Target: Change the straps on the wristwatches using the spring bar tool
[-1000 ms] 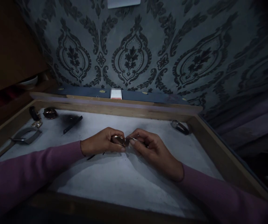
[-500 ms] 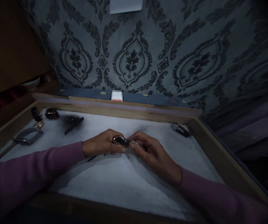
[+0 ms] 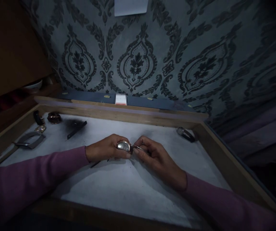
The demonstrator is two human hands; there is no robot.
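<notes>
Between the thumb and fingers of my left hand [image 3: 106,147] is a round metal watch [image 3: 124,146], its shiny surface catching the light. My right hand [image 3: 150,152] is closed in a pinch on a thin metal tool [image 3: 138,147], whose tip points at the watch's right edge. That tip is close to the watch; whether it touches cannot be made out. Most of the tool is hidden by my right fingers. Below my left hand a thin dark strip [image 3: 96,164] lies on the white surface, partly covered.
A wooden-rimmed tray [image 3: 128,115] with a white bottom surrounds my hands. A watch with a dark strap [image 3: 186,134] lies at its right. At the left are a gold watch [image 3: 40,128], a brown watch [image 3: 54,117], a grey frame-like piece [image 3: 30,140] and a dark flat bar [image 3: 77,130].
The watch in my left hand has tilted, so its face now reflects brightly where it looked dark before. Both hands stay almost in place.
</notes>
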